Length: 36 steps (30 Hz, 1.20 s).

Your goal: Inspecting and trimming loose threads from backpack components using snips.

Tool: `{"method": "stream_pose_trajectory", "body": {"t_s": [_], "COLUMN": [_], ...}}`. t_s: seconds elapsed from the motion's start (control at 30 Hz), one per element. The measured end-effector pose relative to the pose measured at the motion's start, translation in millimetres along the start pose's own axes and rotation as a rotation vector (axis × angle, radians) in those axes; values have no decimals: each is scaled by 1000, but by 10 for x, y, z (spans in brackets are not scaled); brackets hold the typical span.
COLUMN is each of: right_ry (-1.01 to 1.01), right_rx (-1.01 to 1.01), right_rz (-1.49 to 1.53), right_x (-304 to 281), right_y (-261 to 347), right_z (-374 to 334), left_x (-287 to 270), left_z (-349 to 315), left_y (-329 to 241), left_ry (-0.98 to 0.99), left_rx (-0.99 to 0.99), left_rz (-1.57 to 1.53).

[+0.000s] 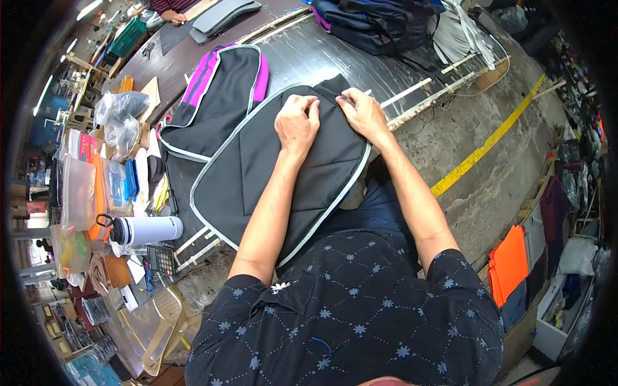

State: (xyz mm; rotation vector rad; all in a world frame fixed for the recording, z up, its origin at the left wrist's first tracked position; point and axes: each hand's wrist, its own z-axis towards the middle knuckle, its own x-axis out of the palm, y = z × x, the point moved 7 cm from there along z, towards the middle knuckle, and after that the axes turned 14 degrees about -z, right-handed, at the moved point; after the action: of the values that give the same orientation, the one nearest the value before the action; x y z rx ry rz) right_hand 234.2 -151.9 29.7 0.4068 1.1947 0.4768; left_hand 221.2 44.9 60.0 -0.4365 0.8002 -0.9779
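A black padded fabric panel [264,167] with grey edge binding and stitched lines lies across the table edge and over my lap. It looks like a part of a bag. Above its upper part, my left hand [297,125] is closed, thumb pressed against the curled fingers. My right hand [364,116] pinches close to the panel's upper right edge. Whatever either pinch holds is too small or hidden to make out. Beyond the left hand lies a second black piece [225,87] with purple sides and grey binding, partly under the panel.
At the left stand a white bottle [151,229], a calculator [161,260] and plastic bags [122,116]. Dark backpacks [373,26] and grey strips [460,35] lie at the far right. Across the table, another person's hand [174,17] rests near grey panels [225,14].
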Motion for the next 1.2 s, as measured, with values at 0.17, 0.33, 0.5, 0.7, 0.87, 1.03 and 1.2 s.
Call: {"method": "stream_pose_trajectory", "body": {"t_s": [0.17, 0.33, 0.5, 0.7, 0.87, 1.03, 1.2], "right_ry": [-12, -53, -329, -239, -146, -173, -207], "right_rx": [9, -10, -304, -493, -545, -419, -431], "right_rz": [78, 31, -146, -287, -377, -293, -271], "right_x": [-6, -106, -374, -389, -218, -194, -210], "right_y": [-20, 53, 399, 594, 600, 430, 417], "right_z": [-14, -51, -151, -166, -79, -49, -96], "left_x": [179, 263, 265, 283, 271, 245, 224], "left_z": [42, 29, -44, -77, -55, 18, 130], "left_y": [25, 146, 323, 351, 323, 263, 229], "left_ry": [42, 36, 16, 44, 55, 116, 218], "left_rx": [39, -37, -170, -181, -182, -112, 16], "left_rz": [187, 156, 24, -49, -60, -18, -23]}}
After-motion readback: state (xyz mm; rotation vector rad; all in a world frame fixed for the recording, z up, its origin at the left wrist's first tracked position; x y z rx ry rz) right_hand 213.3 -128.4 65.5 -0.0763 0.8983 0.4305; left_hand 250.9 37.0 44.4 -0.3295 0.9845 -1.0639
